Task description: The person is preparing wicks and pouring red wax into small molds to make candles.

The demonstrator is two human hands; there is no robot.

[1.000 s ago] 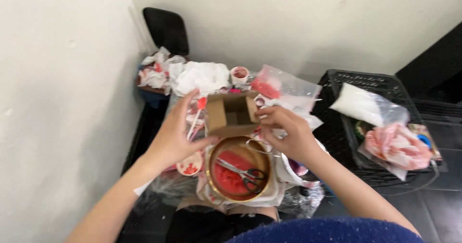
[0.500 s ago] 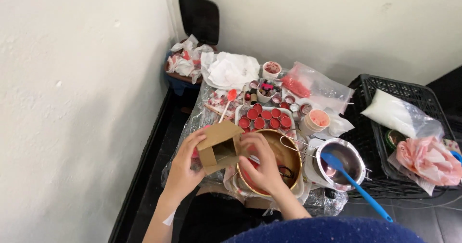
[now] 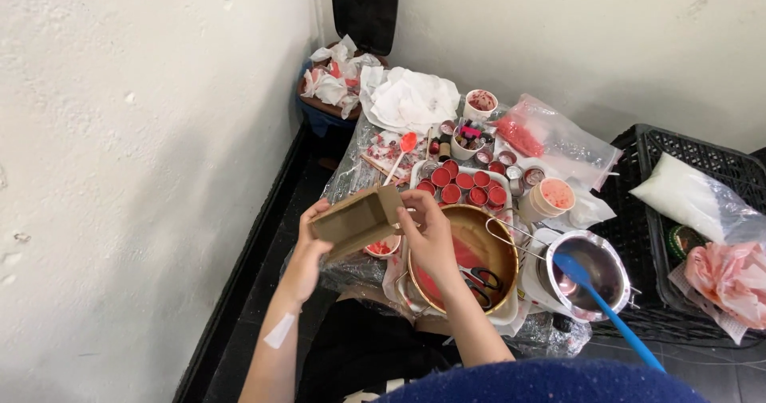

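Above the cluttered bench (image 3: 351,171), both hands steady a small brown cardboard box (image 3: 357,221).
Left hand (image 3: 309,247) cradles its underside; right hand (image 3: 428,231) pinches the flap, holding it open.

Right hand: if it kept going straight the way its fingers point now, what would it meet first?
The right hand points up-left and already touches the open cardboard box, held with the left hand. The box comes first; depth beyond is unclear.

a small open brown cardboard box (image 3: 355,221) sits near the left, tilted, held between both hands. a clear plastic bag of red bits (image 3: 550,138) lies far right of centre. a clear bag of white powder (image 3: 692,198) rests on the black crate at right.
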